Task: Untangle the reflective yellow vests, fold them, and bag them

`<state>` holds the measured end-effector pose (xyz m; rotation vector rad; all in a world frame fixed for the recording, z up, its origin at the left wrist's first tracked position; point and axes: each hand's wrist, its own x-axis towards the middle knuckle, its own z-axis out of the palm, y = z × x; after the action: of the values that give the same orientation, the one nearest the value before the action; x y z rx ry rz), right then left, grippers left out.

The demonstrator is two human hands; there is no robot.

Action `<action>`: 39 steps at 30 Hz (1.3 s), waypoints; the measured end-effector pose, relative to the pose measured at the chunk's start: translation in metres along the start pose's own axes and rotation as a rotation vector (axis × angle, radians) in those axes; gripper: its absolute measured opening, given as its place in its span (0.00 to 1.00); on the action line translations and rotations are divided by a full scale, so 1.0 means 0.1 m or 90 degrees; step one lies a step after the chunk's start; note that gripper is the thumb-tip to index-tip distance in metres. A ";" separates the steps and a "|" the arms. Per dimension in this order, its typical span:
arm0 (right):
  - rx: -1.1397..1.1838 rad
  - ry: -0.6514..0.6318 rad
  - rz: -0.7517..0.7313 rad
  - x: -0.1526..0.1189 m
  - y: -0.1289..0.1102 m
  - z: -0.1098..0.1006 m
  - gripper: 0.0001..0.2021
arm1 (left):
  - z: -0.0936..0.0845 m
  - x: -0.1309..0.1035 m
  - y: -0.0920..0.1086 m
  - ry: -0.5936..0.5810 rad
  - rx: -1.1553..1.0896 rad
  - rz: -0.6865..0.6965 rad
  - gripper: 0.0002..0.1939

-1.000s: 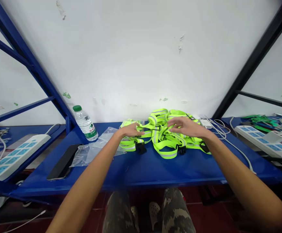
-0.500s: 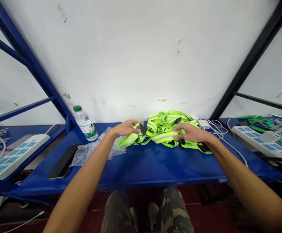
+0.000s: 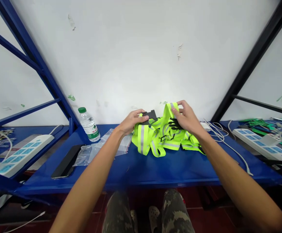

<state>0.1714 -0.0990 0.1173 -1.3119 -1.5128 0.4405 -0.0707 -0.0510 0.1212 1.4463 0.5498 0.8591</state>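
The left hand (image 3: 132,121) has its grip clamped on a black buckle (image 3: 152,115). The right hand (image 3: 186,117) has its grip pinched on a raised loop (image 3: 167,112) of yellow-green strap. The straps (image 3: 172,144) lie heaped beneath both hands, near the back edge of the surface (image 3: 141,173) and mostly right of its middle. For clean handling, the buckle is best held by its body, and the loop drawn slowly, as snagging in the heap appears likely. Whether both held parts belong to one strap cannot be told. The bag (image 3: 94,153), toward the left edge, is best left clear of loose strap.
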 end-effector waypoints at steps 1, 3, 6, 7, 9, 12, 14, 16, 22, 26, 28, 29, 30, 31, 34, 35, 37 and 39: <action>-0.024 -0.002 -0.002 -0.02 -0.01 0.05 0.17 | 0.04 0.00 -0.05 -0.024 -0.011 -0.021 0.21; -0.064 0.023 -0.009 -0.06 -0.05 0.16 0.17 | 0.13 -0.02 -0.12 -0.064 -0.028 -0.051 0.19; -0.087 0.106 -0.015 -0.15 -0.10 0.32 0.17 | 0.26 -0.06 -0.21 -0.086 -0.082 -0.089 0.18; -0.080 0.130 -0.017 -0.18 -0.10 0.37 0.18 | 0.29 -0.07 -0.24 -0.082 -0.100 -0.102 0.18; -0.055 0.161 -0.030 -0.22 -0.07 0.47 0.18 | 0.34 -0.08 -0.31 -0.068 -0.118 -0.117 0.19; -0.032 0.146 -0.045 -0.27 0.01 0.55 0.15 | 0.35 -0.08 -0.39 -0.040 -0.112 -0.113 0.20; -0.031 0.080 -0.059 -0.31 0.06 0.54 0.15 | 0.31 -0.08 -0.43 -0.017 -0.103 -0.100 0.20; -0.059 0.000 -0.100 -0.37 0.08 0.48 0.18 | 0.24 -0.08 -0.44 0.008 -0.093 -0.090 0.21; -0.248 -0.159 -0.338 -0.48 0.12 0.30 0.32 | 0.14 -0.09 -0.40 0.011 -0.081 -0.085 0.20; -0.192 -0.128 -0.321 -0.40 0.20 0.31 0.19 | 0.10 -0.01 -0.34 0.032 -0.088 -0.080 0.19; -0.099 -0.098 -0.195 -0.26 0.22 0.20 0.13 | -0.05 0.09 -0.19 0.115 -0.073 -0.050 0.18; -0.041 -0.054 -0.111 -0.14 0.22 0.09 0.14 | -0.18 0.15 -0.07 0.189 -0.058 -0.023 0.16; 0.021 0.015 -0.019 0.00 0.21 -0.06 0.16 | -0.34 0.22 0.07 0.280 -0.061 0.019 0.15; 0.092 0.109 0.038 0.17 0.19 -0.26 0.17 | -0.52 0.29 0.24 0.365 -0.070 0.077 0.14; 0.145 0.352 0.075 0.73 0.15 -1.04 0.22 | -1.06 0.42 0.77 0.539 -0.101 0.256 0.11; 0.097 0.430 0.073 0.90 0.17 -1.31 0.24 | -1.20 0.43 0.91 0.577 -0.104 0.286 0.11; 0.027 0.578 0.101 1.14 0.26 -1.74 0.29 | -1.39 0.39 1.08 0.620 -0.102 0.322 0.11; 0.022 0.650 0.138 1.23 0.45 -1.99 0.29 | -1.45 0.30 1.09 0.659 -0.106 0.333 0.11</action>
<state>0.3810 -0.0427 0.2161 -1.3576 -0.5118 -0.0945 -0.1840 0.0537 0.2216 0.9071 0.8324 2.0485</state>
